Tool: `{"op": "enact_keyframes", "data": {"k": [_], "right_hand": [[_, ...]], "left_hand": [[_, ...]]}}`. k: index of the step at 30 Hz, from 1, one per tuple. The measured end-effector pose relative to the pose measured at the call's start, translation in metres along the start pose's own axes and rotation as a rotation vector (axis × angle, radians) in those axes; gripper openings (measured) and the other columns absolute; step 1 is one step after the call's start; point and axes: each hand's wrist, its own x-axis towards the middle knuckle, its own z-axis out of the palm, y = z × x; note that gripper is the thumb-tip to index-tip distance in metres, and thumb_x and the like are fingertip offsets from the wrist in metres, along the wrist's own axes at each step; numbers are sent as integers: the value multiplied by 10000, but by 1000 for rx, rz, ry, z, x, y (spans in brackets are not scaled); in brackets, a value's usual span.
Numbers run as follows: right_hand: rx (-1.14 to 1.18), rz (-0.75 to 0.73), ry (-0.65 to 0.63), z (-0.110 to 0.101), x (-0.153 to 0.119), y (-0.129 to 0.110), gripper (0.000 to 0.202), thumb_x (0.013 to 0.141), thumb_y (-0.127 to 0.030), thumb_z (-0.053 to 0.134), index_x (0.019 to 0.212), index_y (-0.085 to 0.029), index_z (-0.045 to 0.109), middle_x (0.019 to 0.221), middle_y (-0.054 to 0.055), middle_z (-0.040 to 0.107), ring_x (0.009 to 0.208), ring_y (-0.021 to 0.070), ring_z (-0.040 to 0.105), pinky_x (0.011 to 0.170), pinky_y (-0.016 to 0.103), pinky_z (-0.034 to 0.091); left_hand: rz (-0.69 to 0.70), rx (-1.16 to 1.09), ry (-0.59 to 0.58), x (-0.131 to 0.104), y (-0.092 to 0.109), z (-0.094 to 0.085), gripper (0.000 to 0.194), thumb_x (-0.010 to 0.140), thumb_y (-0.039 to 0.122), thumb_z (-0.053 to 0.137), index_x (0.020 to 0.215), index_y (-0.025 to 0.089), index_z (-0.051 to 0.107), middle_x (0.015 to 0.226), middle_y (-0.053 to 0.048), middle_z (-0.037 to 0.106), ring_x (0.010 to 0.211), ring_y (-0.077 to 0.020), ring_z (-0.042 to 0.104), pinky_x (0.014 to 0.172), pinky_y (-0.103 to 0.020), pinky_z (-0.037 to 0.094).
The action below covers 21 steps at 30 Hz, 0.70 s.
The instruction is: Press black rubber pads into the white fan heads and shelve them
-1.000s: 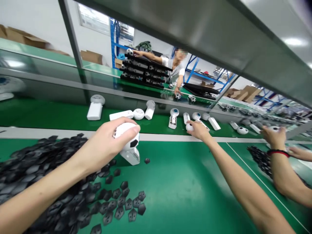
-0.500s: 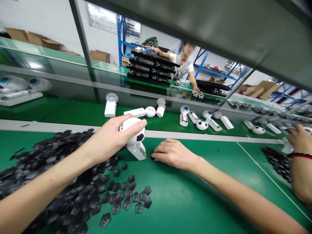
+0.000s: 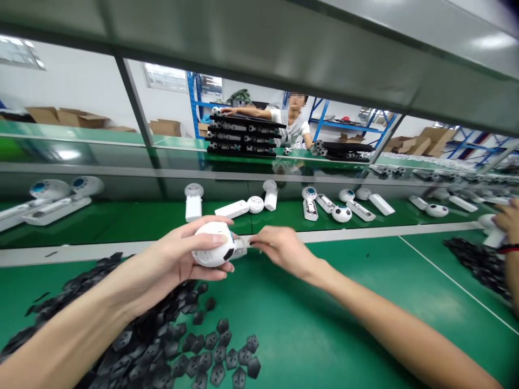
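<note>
My left hand [image 3: 182, 251] is wrapped round the ball-shaped head of a white device [image 3: 211, 249], which has a black patch on its lower side. The device's handle points right, toward my right hand [image 3: 279, 246]. The fingers of my right hand are pinched together at the handle's end; what they hold is too small to make out. Below and left of the device, a heap of black pentagon pieces [image 3: 150, 335] spreads over the green table [image 3: 308, 324].
White devices [image 3: 232, 209] lie along the green strip behind the pale rail [image 3: 324, 235]. At the right, a co-worker's hand [image 3: 506, 219] is near another black heap [image 3: 478, 265]. Across the line, a person [image 3: 294, 121] reaches over stacked black trays [image 3: 243, 135]. A shelf hangs overhead.
My left hand has turned the device so its handle points right instead of down. My right hand has risen from the table to the handle's end. The camera view has shifted and levelled.
</note>
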Motion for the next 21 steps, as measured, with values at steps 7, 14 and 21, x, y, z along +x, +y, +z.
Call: {"op": "enact_keyframes", "data": {"k": [7, 14, 21], "right_hand": [[1118, 261, 265, -35, -7, -42, 253, 827, -378, 903, 949, -173, 815, 828, 30, 805, 681, 166, 748, 676, 280, 615], [1224, 409, 161, -32, -8, -53, 260, 709, -337, 970, 756, -164, 782, 703, 15, 754, 651, 148, 702, 631, 240, 536], [1103, 395, 191, -23, -14, -58, 49, 835, -189, 786, 860, -172, 824, 798, 28, 787, 760, 192, 731, 721, 290, 564]], "left_hand": [[144, 112, 113, 0, -11, 17, 490, 894, 668, 749, 1201, 285, 750, 1198, -63, 748, 1006, -265, 712, 825, -316, 609], [265, 416, 184, -3, -22, 26, 566, 884, 750, 692, 1278, 348, 743, 1241, -43, 732, 1050, -292, 659, 776, -283, 524], [240, 533, 364, -8, -27, 46, 627, 713, 703, 830, 1204, 341, 686, 747, 23, 606, 566, -170, 462, 495, -229, 363]]}}
